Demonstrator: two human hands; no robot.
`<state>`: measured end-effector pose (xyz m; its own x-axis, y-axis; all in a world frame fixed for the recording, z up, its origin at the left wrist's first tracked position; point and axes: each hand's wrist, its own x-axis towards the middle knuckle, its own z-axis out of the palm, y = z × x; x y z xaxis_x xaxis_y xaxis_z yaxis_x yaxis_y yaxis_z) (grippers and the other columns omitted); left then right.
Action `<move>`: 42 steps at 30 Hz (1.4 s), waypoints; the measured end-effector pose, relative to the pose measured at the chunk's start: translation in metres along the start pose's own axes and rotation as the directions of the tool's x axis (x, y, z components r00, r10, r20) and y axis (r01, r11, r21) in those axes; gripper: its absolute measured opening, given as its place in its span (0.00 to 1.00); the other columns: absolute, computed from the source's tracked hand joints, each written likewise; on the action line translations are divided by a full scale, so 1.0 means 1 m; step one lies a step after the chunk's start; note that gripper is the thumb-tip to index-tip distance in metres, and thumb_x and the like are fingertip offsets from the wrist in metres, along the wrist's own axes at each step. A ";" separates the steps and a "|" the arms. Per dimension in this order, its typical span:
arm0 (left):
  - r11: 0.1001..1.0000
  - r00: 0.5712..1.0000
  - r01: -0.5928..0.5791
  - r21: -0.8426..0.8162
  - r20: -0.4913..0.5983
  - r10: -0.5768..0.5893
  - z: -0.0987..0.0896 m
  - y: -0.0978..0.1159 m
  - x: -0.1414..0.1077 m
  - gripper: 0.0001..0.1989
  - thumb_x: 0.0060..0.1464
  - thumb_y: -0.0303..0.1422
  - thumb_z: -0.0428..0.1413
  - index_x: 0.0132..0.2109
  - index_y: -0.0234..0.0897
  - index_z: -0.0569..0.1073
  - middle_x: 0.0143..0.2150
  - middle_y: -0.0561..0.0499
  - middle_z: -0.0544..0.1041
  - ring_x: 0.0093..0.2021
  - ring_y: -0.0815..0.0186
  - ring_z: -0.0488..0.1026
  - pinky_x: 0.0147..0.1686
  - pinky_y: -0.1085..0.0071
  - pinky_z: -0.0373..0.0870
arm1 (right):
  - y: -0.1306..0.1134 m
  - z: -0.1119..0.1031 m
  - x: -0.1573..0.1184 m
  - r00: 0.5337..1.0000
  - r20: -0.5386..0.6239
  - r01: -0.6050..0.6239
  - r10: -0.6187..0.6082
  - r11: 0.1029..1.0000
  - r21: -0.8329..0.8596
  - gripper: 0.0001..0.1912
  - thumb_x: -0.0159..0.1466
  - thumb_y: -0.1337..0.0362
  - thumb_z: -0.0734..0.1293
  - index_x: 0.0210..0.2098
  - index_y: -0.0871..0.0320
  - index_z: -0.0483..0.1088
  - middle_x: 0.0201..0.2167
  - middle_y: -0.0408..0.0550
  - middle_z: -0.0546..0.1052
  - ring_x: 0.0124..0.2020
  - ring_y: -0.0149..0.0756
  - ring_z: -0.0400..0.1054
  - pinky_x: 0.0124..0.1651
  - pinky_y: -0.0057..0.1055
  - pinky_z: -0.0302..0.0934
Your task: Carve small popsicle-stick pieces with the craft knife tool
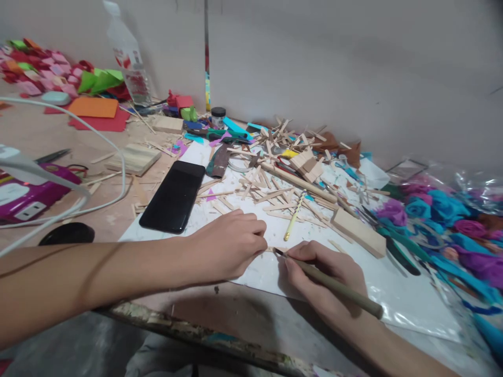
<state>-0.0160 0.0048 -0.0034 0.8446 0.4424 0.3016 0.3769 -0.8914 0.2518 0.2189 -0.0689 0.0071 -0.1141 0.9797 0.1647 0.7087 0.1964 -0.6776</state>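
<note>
My right hand (334,275) grips a carving knife (346,292) by its long, round wooden handle, much like a pen. The short dark blade points left and touches or nearly touches a thin wooden stick (271,249). That stick lies low over the white sheet (251,277), its left end pinched by the closed fingers of my left hand (231,246). Most of the stick is hidden behind those fingers. Just beyond the blade, a twisted yellow drill bit (293,222) rests on the sheet.
A black phone (173,196) lies left of my hands. Wooden stick scraps (271,188) pile up behind them, with a wood block (359,230) and green-handled pliers (401,251) to the right. A purple power strip (39,191) with white cable sits left; a bottle (129,63) stands behind.
</note>
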 end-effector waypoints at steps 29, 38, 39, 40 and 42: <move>0.999 0.999 0.012 0.038 0.033 -0.013 0.000 0.007 0.002 0.10 0.67 0.23 0.57 0.35 0.35 0.77 0.37 0.48 0.77 0.40 0.59 0.72 0.39 0.60 0.67 | -0.002 0.000 0.000 0.999 0.051 0.015 -0.015 1.000 0.005 0.12 0.67 0.62 0.70 0.26 0.52 0.73 0.26 0.44 0.81 0.25 0.36 0.72 0.29 0.31 0.64; 0.999 0.999 0.012 0.040 0.042 -0.014 -0.001 0.008 0.002 0.07 0.61 0.20 0.58 0.36 0.34 0.77 0.38 0.47 0.77 0.40 0.58 0.72 0.39 0.60 0.67 | -0.002 -0.003 0.005 0.999 0.050 0.001 -0.001 1.000 -0.011 0.11 0.67 0.60 0.71 0.27 0.53 0.76 0.25 0.45 0.82 0.24 0.37 0.72 0.27 0.32 0.65; 0.999 0.999 0.010 0.040 0.044 -0.012 -0.001 0.008 0.002 0.07 0.61 0.20 0.58 0.36 0.34 0.77 0.38 0.47 0.77 0.39 0.58 0.72 0.39 0.60 0.67 | -0.002 -0.003 0.005 0.999 0.054 0.002 -0.001 1.000 -0.012 0.12 0.67 0.60 0.71 0.27 0.53 0.76 0.24 0.45 0.82 0.24 0.37 0.72 0.27 0.32 0.65; 0.999 0.999 0.008 0.039 0.046 -0.010 -0.001 0.008 0.002 0.07 0.60 0.20 0.59 0.36 0.34 0.77 0.38 0.47 0.77 0.39 0.58 0.72 0.39 0.60 0.67 | -0.002 -0.002 0.005 0.998 0.057 0.002 -0.001 1.000 -0.011 0.12 0.67 0.59 0.70 0.27 0.53 0.76 0.24 0.45 0.82 0.24 0.37 0.72 0.27 0.32 0.65; 0.999 0.999 0.006 0.039 0.050 -0.008 -0.001 0.008 0.002 0.07 0.59 0.19 0.59 0.36 0.34 0.77 0.38 0.47 0.77 0.39 0.58 0.72 0.39 0.60 0.67 | -0.001 -0.001 0.004 0.998 0.059 -0.001 0.001 1.000 -0.009 0.12 0.67 0.60 0.70 0.27 0.53 0.76 0.25 0.45 0.82 0.24 0.37 0.72 0.27 0.32 0.65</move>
<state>-0.0112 -0.0013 -0.0001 0.8596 0.4439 0.2532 0.3965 -0.8919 0.2176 0.2184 -0.0649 0.0095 -0.1538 0.9806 0.1213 0.7153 0.1952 -0.6710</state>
